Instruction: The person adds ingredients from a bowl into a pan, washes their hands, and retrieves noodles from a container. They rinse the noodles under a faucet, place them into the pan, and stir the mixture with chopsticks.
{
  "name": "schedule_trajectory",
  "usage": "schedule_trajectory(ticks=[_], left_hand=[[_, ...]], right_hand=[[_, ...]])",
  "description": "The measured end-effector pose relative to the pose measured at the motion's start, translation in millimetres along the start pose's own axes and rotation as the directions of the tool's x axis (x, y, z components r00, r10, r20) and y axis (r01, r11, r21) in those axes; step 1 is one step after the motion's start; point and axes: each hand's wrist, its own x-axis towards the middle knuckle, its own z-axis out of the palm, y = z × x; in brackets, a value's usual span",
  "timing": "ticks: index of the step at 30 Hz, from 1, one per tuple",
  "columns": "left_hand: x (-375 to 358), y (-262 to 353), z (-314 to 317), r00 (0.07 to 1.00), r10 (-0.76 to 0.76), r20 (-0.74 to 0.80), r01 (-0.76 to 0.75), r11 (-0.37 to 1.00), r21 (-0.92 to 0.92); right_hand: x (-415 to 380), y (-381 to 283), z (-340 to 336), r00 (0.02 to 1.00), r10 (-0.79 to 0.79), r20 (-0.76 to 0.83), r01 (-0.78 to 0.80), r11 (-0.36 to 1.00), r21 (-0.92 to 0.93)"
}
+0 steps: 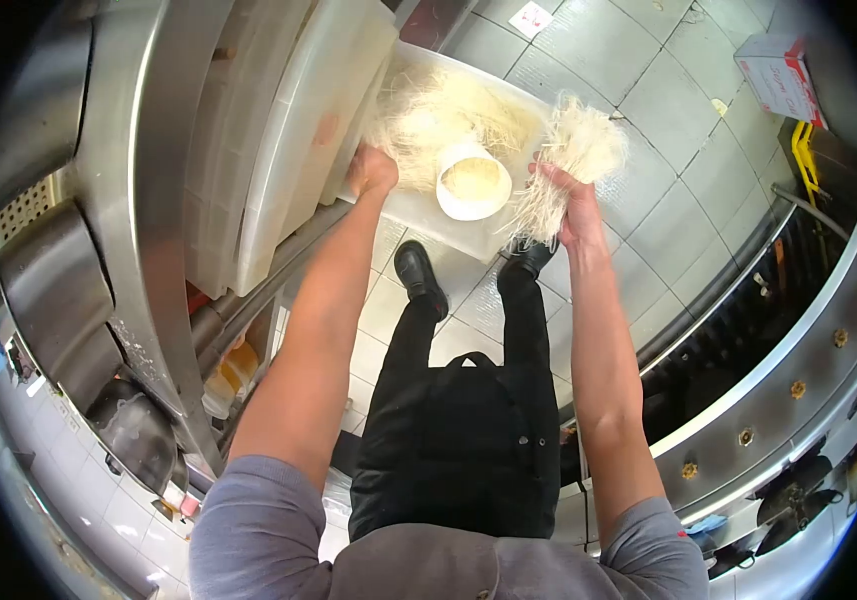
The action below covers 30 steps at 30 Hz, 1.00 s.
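My right hand (pixel 576 205) is closed around a bundle of dry, pale rice noodles (pixel 587 140), held up at the right edge of a white plastic bin (pixel 449 232). Thin strands hang loosely from the bundle's lower side. More loose dry noodles (pixel 424 115) lie in the bin. Among them stands a round white tub (pixel 469 207) with pale contents, which I cannot make out clearly. My left hand (pixel 374 172) is closed at the bin's left edge and appears to grip its rim; its fingertips are hidden.
Translucent plastic containers (pixel 294 130) stand on a metal rack (pixel 154 200) at left. A stove front with brass knobs (pixel 798 389) curves along the right. A cardboard box (pixel 779 80) sits at upper right. Grey floor tiles (pixel 649 160) surround the bin and my black shoes (pixel 419 275).
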Motion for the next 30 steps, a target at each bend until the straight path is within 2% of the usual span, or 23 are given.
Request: schedule_trajectory(ticks=[1, 4, 5, 6, 7, 8, 10, 13, 16, 17, 20, 21, 24, 27, 30], left_hand=[[-4, 4, -3, 0.995, -0.003, -0.103, 0.003, 1.000, 0.002], [-13, 18, -18, 0.989, -0.082, 0.124, 0.082, 0.997, 0.006], [-23, 20, -19, 0.990, 0.141, 0.032, -0.143, 0.988, 0.064], [-35, 24, -19, 0.930, 0.364, -0.045, -0.354, 0.924, 0.142], [-40, 29, -20, 0.813, 0.573, -0.102, -0.539, 0.808, 0.237], [-38, 36, -21, 0.699, 0.712, -0.067, -0.688, 0.696, 0.208], [-28, 55, -21, 0.405, 0.914, -0.015, -0.907, 0.403, 0.121], [-1, 95, -12, 0.263, 0.965, 0.019, -0.959, 0.259, 0.117], [16, 134, -4, 0.183, 0.968, 0.171, -0.962, 0.140, 0.234], [19, 138, 4, 0.160, 0.971, 0.179, -0.950, 0.102, 0.296], [18, 144, 7, 0.493, 0.793, 0.358, -0.858, 0.376, 0.350], [18, 136, 16, 0.452, 0.868, 0.208, -0.859, 0.361, 0.363], [4, 132, -16, 0.526, 0.726, 0.444, -0.839, 0.358, 0.409], [-13, 103, -46, 0.628, 0.724, 0.286, -0.779, 0.584, 0.230], [-37, 94, -99, 0.806, 0.514, 0.292, -0.512, 0.854, -0.092]], right_hand=[[0, 1, 4, 1.000, 0.018, 0.005, -0.018, 1.000, 0.001], [-2, 5, 11, 0.998, 0.027, 0.049, -0.030, 0.997, 0.068], [-3, 5, 12, 0.997, 0.056, 0.046, -0.058, 0.997, 0.042], [-3, 5, 13, 0.997, 0.055, 0.050, -0.057, 0.997, 0.046], [-3, 6, 14, 0.997, 0.053, 0.054, -0.056, 0.997, 0.053], [-3, 7, 14, 0.997, 0.050, 0.060, -0.053, 0.997, 0.059], [-1, 9, 11, 0.998, 0.033, 0.057, -0.037, 0.997, 0.073], [-2, 8, 1, 0.997, 0.067, 0.047, -0.069, 0.996, 0.056], [-3, 2, -5, 0.999, 0.035, 0.039, -0.036, 0.999, 0.014], [-5, 1, -8, 0.999, 0.010, 0.034, -0.010, 1.000, -0.006], [-8, -7, -20, 0.999, 0.014, 0.043, -0.014, 1.000, -0.003], [-10, -9, -24, 0.999, 0.018, 0.045, -0.018, 1.000, -0.016], [-12, -13, -28, 0.999, 0.026, 0.048, -0.025, 0.999, -0.022], [-8, -9, -23, 0.997, 0.044, 0.061, -0.045, 0.999, 0.016], [-4, -1, -15, 0.994, 0.067, 0.083, -0.072, 0.996, 0.049]])
